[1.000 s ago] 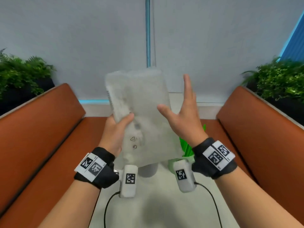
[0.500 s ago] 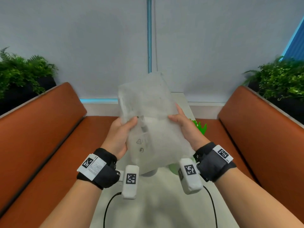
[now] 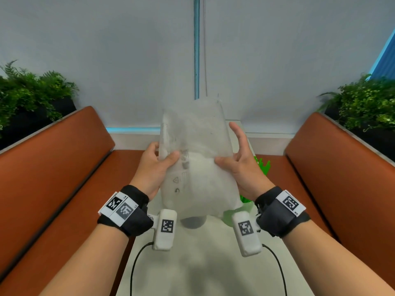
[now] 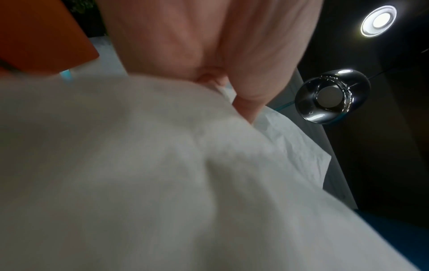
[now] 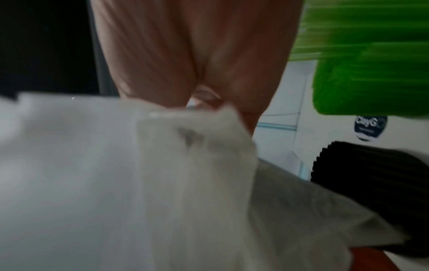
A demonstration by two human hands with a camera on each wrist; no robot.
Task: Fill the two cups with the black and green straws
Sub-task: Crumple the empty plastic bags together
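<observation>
I hold a translucent white plastic bag (image 3: 198, 167) upright above the table with both hands. My left hand (image 3: 156, 165) grips its left edge, thumb on the front. My right hand (image 3: 237, 165) pinches the right edge with the thumb, the index finger raised off it. Green straws (image 3: 261, 165) stick up behind the bag on the right, in a cup (image 3: 229, 216) mostly hidden by it. A second cup (image 3: 192, 223) shows only its base under the bag. The right wrist view shows the bag (image 5: 116, 183), green straws (image 5: 371, 64) and a bundle of black straws (image 5: 371, 174), all blurred.
The white table (image 3: 203, 270) runs between two orange benches (image 3: 53, 178) (image 3: 342, 178). Plants stand behind each bench (image 3: 32, 92) (image 3: 367, 99). A pale wall (image 3: 128, 60) closes the far end. Cables from the wrist cameras hang over the near table.
My right hand came in from open air and took the bag's right edge. The bag moved right and lower, toward the table's middle. The right index finger has since lifted off.
</observation>
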